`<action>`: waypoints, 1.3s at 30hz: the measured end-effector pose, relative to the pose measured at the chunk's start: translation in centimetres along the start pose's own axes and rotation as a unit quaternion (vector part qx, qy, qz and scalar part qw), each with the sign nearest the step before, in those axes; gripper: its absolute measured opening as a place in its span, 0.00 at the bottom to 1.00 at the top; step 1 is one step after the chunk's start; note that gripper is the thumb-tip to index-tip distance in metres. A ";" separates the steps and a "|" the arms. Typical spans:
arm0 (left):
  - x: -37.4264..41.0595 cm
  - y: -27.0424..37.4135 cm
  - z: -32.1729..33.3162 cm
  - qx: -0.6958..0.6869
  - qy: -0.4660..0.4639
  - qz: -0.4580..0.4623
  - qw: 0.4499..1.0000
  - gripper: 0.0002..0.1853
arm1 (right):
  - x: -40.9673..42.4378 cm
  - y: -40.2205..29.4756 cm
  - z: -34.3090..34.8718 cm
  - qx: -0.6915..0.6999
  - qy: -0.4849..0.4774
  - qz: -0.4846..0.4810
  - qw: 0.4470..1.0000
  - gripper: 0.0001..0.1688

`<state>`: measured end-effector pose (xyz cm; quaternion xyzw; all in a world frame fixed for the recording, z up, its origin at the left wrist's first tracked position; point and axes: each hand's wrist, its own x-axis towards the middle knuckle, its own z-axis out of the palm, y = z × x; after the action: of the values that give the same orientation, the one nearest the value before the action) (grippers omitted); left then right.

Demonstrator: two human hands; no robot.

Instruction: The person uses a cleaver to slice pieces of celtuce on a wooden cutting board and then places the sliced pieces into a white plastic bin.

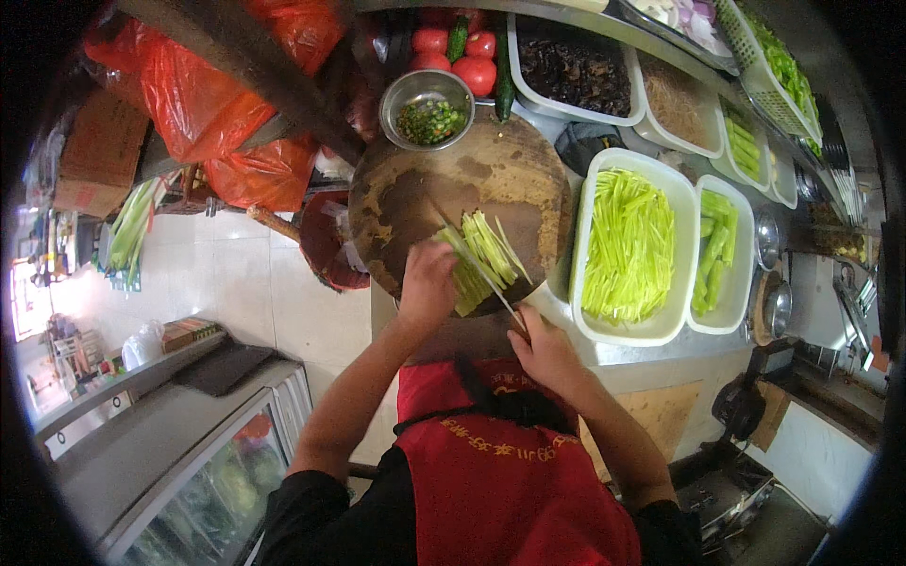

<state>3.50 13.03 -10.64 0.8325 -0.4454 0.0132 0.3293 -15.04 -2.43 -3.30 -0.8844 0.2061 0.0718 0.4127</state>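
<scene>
On a round wooden chopping block (488,156), my left hand (429,283) holds down a stack of thin green vegetable slices (471,284), its fingers curled near the blade. A kitchen knife (487,272) is gripped by its handle in my right hand (548,347). Its blade runs diagonally between the slices and a pile of cut green strips (490,240). The strips lie on the far right side of the blade. At the block's far edge stands a steel bowl (388,113) of chopped green and red pieces.
Right of the block stand a white tub (580,283) of light green strips and a tub (743,297) of green lengths. Behind are tomatoes (474,74), a cucumber (504,85) and a tub of dark fungus (577,74). A red bin (329,247) is at the left, beside tiled floor (226,283).
</scene>
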 end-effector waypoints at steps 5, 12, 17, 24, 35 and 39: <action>-0.9 0.7 -2.9 0.074 -0.196 0.111 0.971 0.28 | 0.6 0.7 0.5 -0.009 -0.010 0.016 1.000 0.15; 0.8 1.0 -3.7 0.083 -0.314 0.105 0.940 0.28 | 0.6 -0.1 0.3 -0.054 0.010 0.004 0.998 0.12; 1.1 1.0 -3.5 0.095 -0.312 0.106 0.939 0.19 | 0.2 -0.6 0.5 -0.081 0.033 -0.024 0.996 0.12; 1.5 0.9 -3.1 0.107 -0.319 0.101 0.936 0.16 | 1.0 0.0 1.8 -0.121 0.056 -0.038 0.990 0.11; 1.2 0.1 -3.2 0.143 -0.263 0.174 0.938 0.24 | 1.0 0.9 2.4 -0.063 0.040 -0.018 0.997 0.15; 1.2 0.5 -3.8 0.120 -0.372 0.117 0.913 0.27 | 0.0 -4.8 -1.8 -0.106 -0.009 -0.021 0.994 0.11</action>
<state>4.88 14.07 -6.97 0.7525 -0.6246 -0.2059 0.0339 -13.10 -1.06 1.25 -0.9265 0.1749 0.0921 0.3203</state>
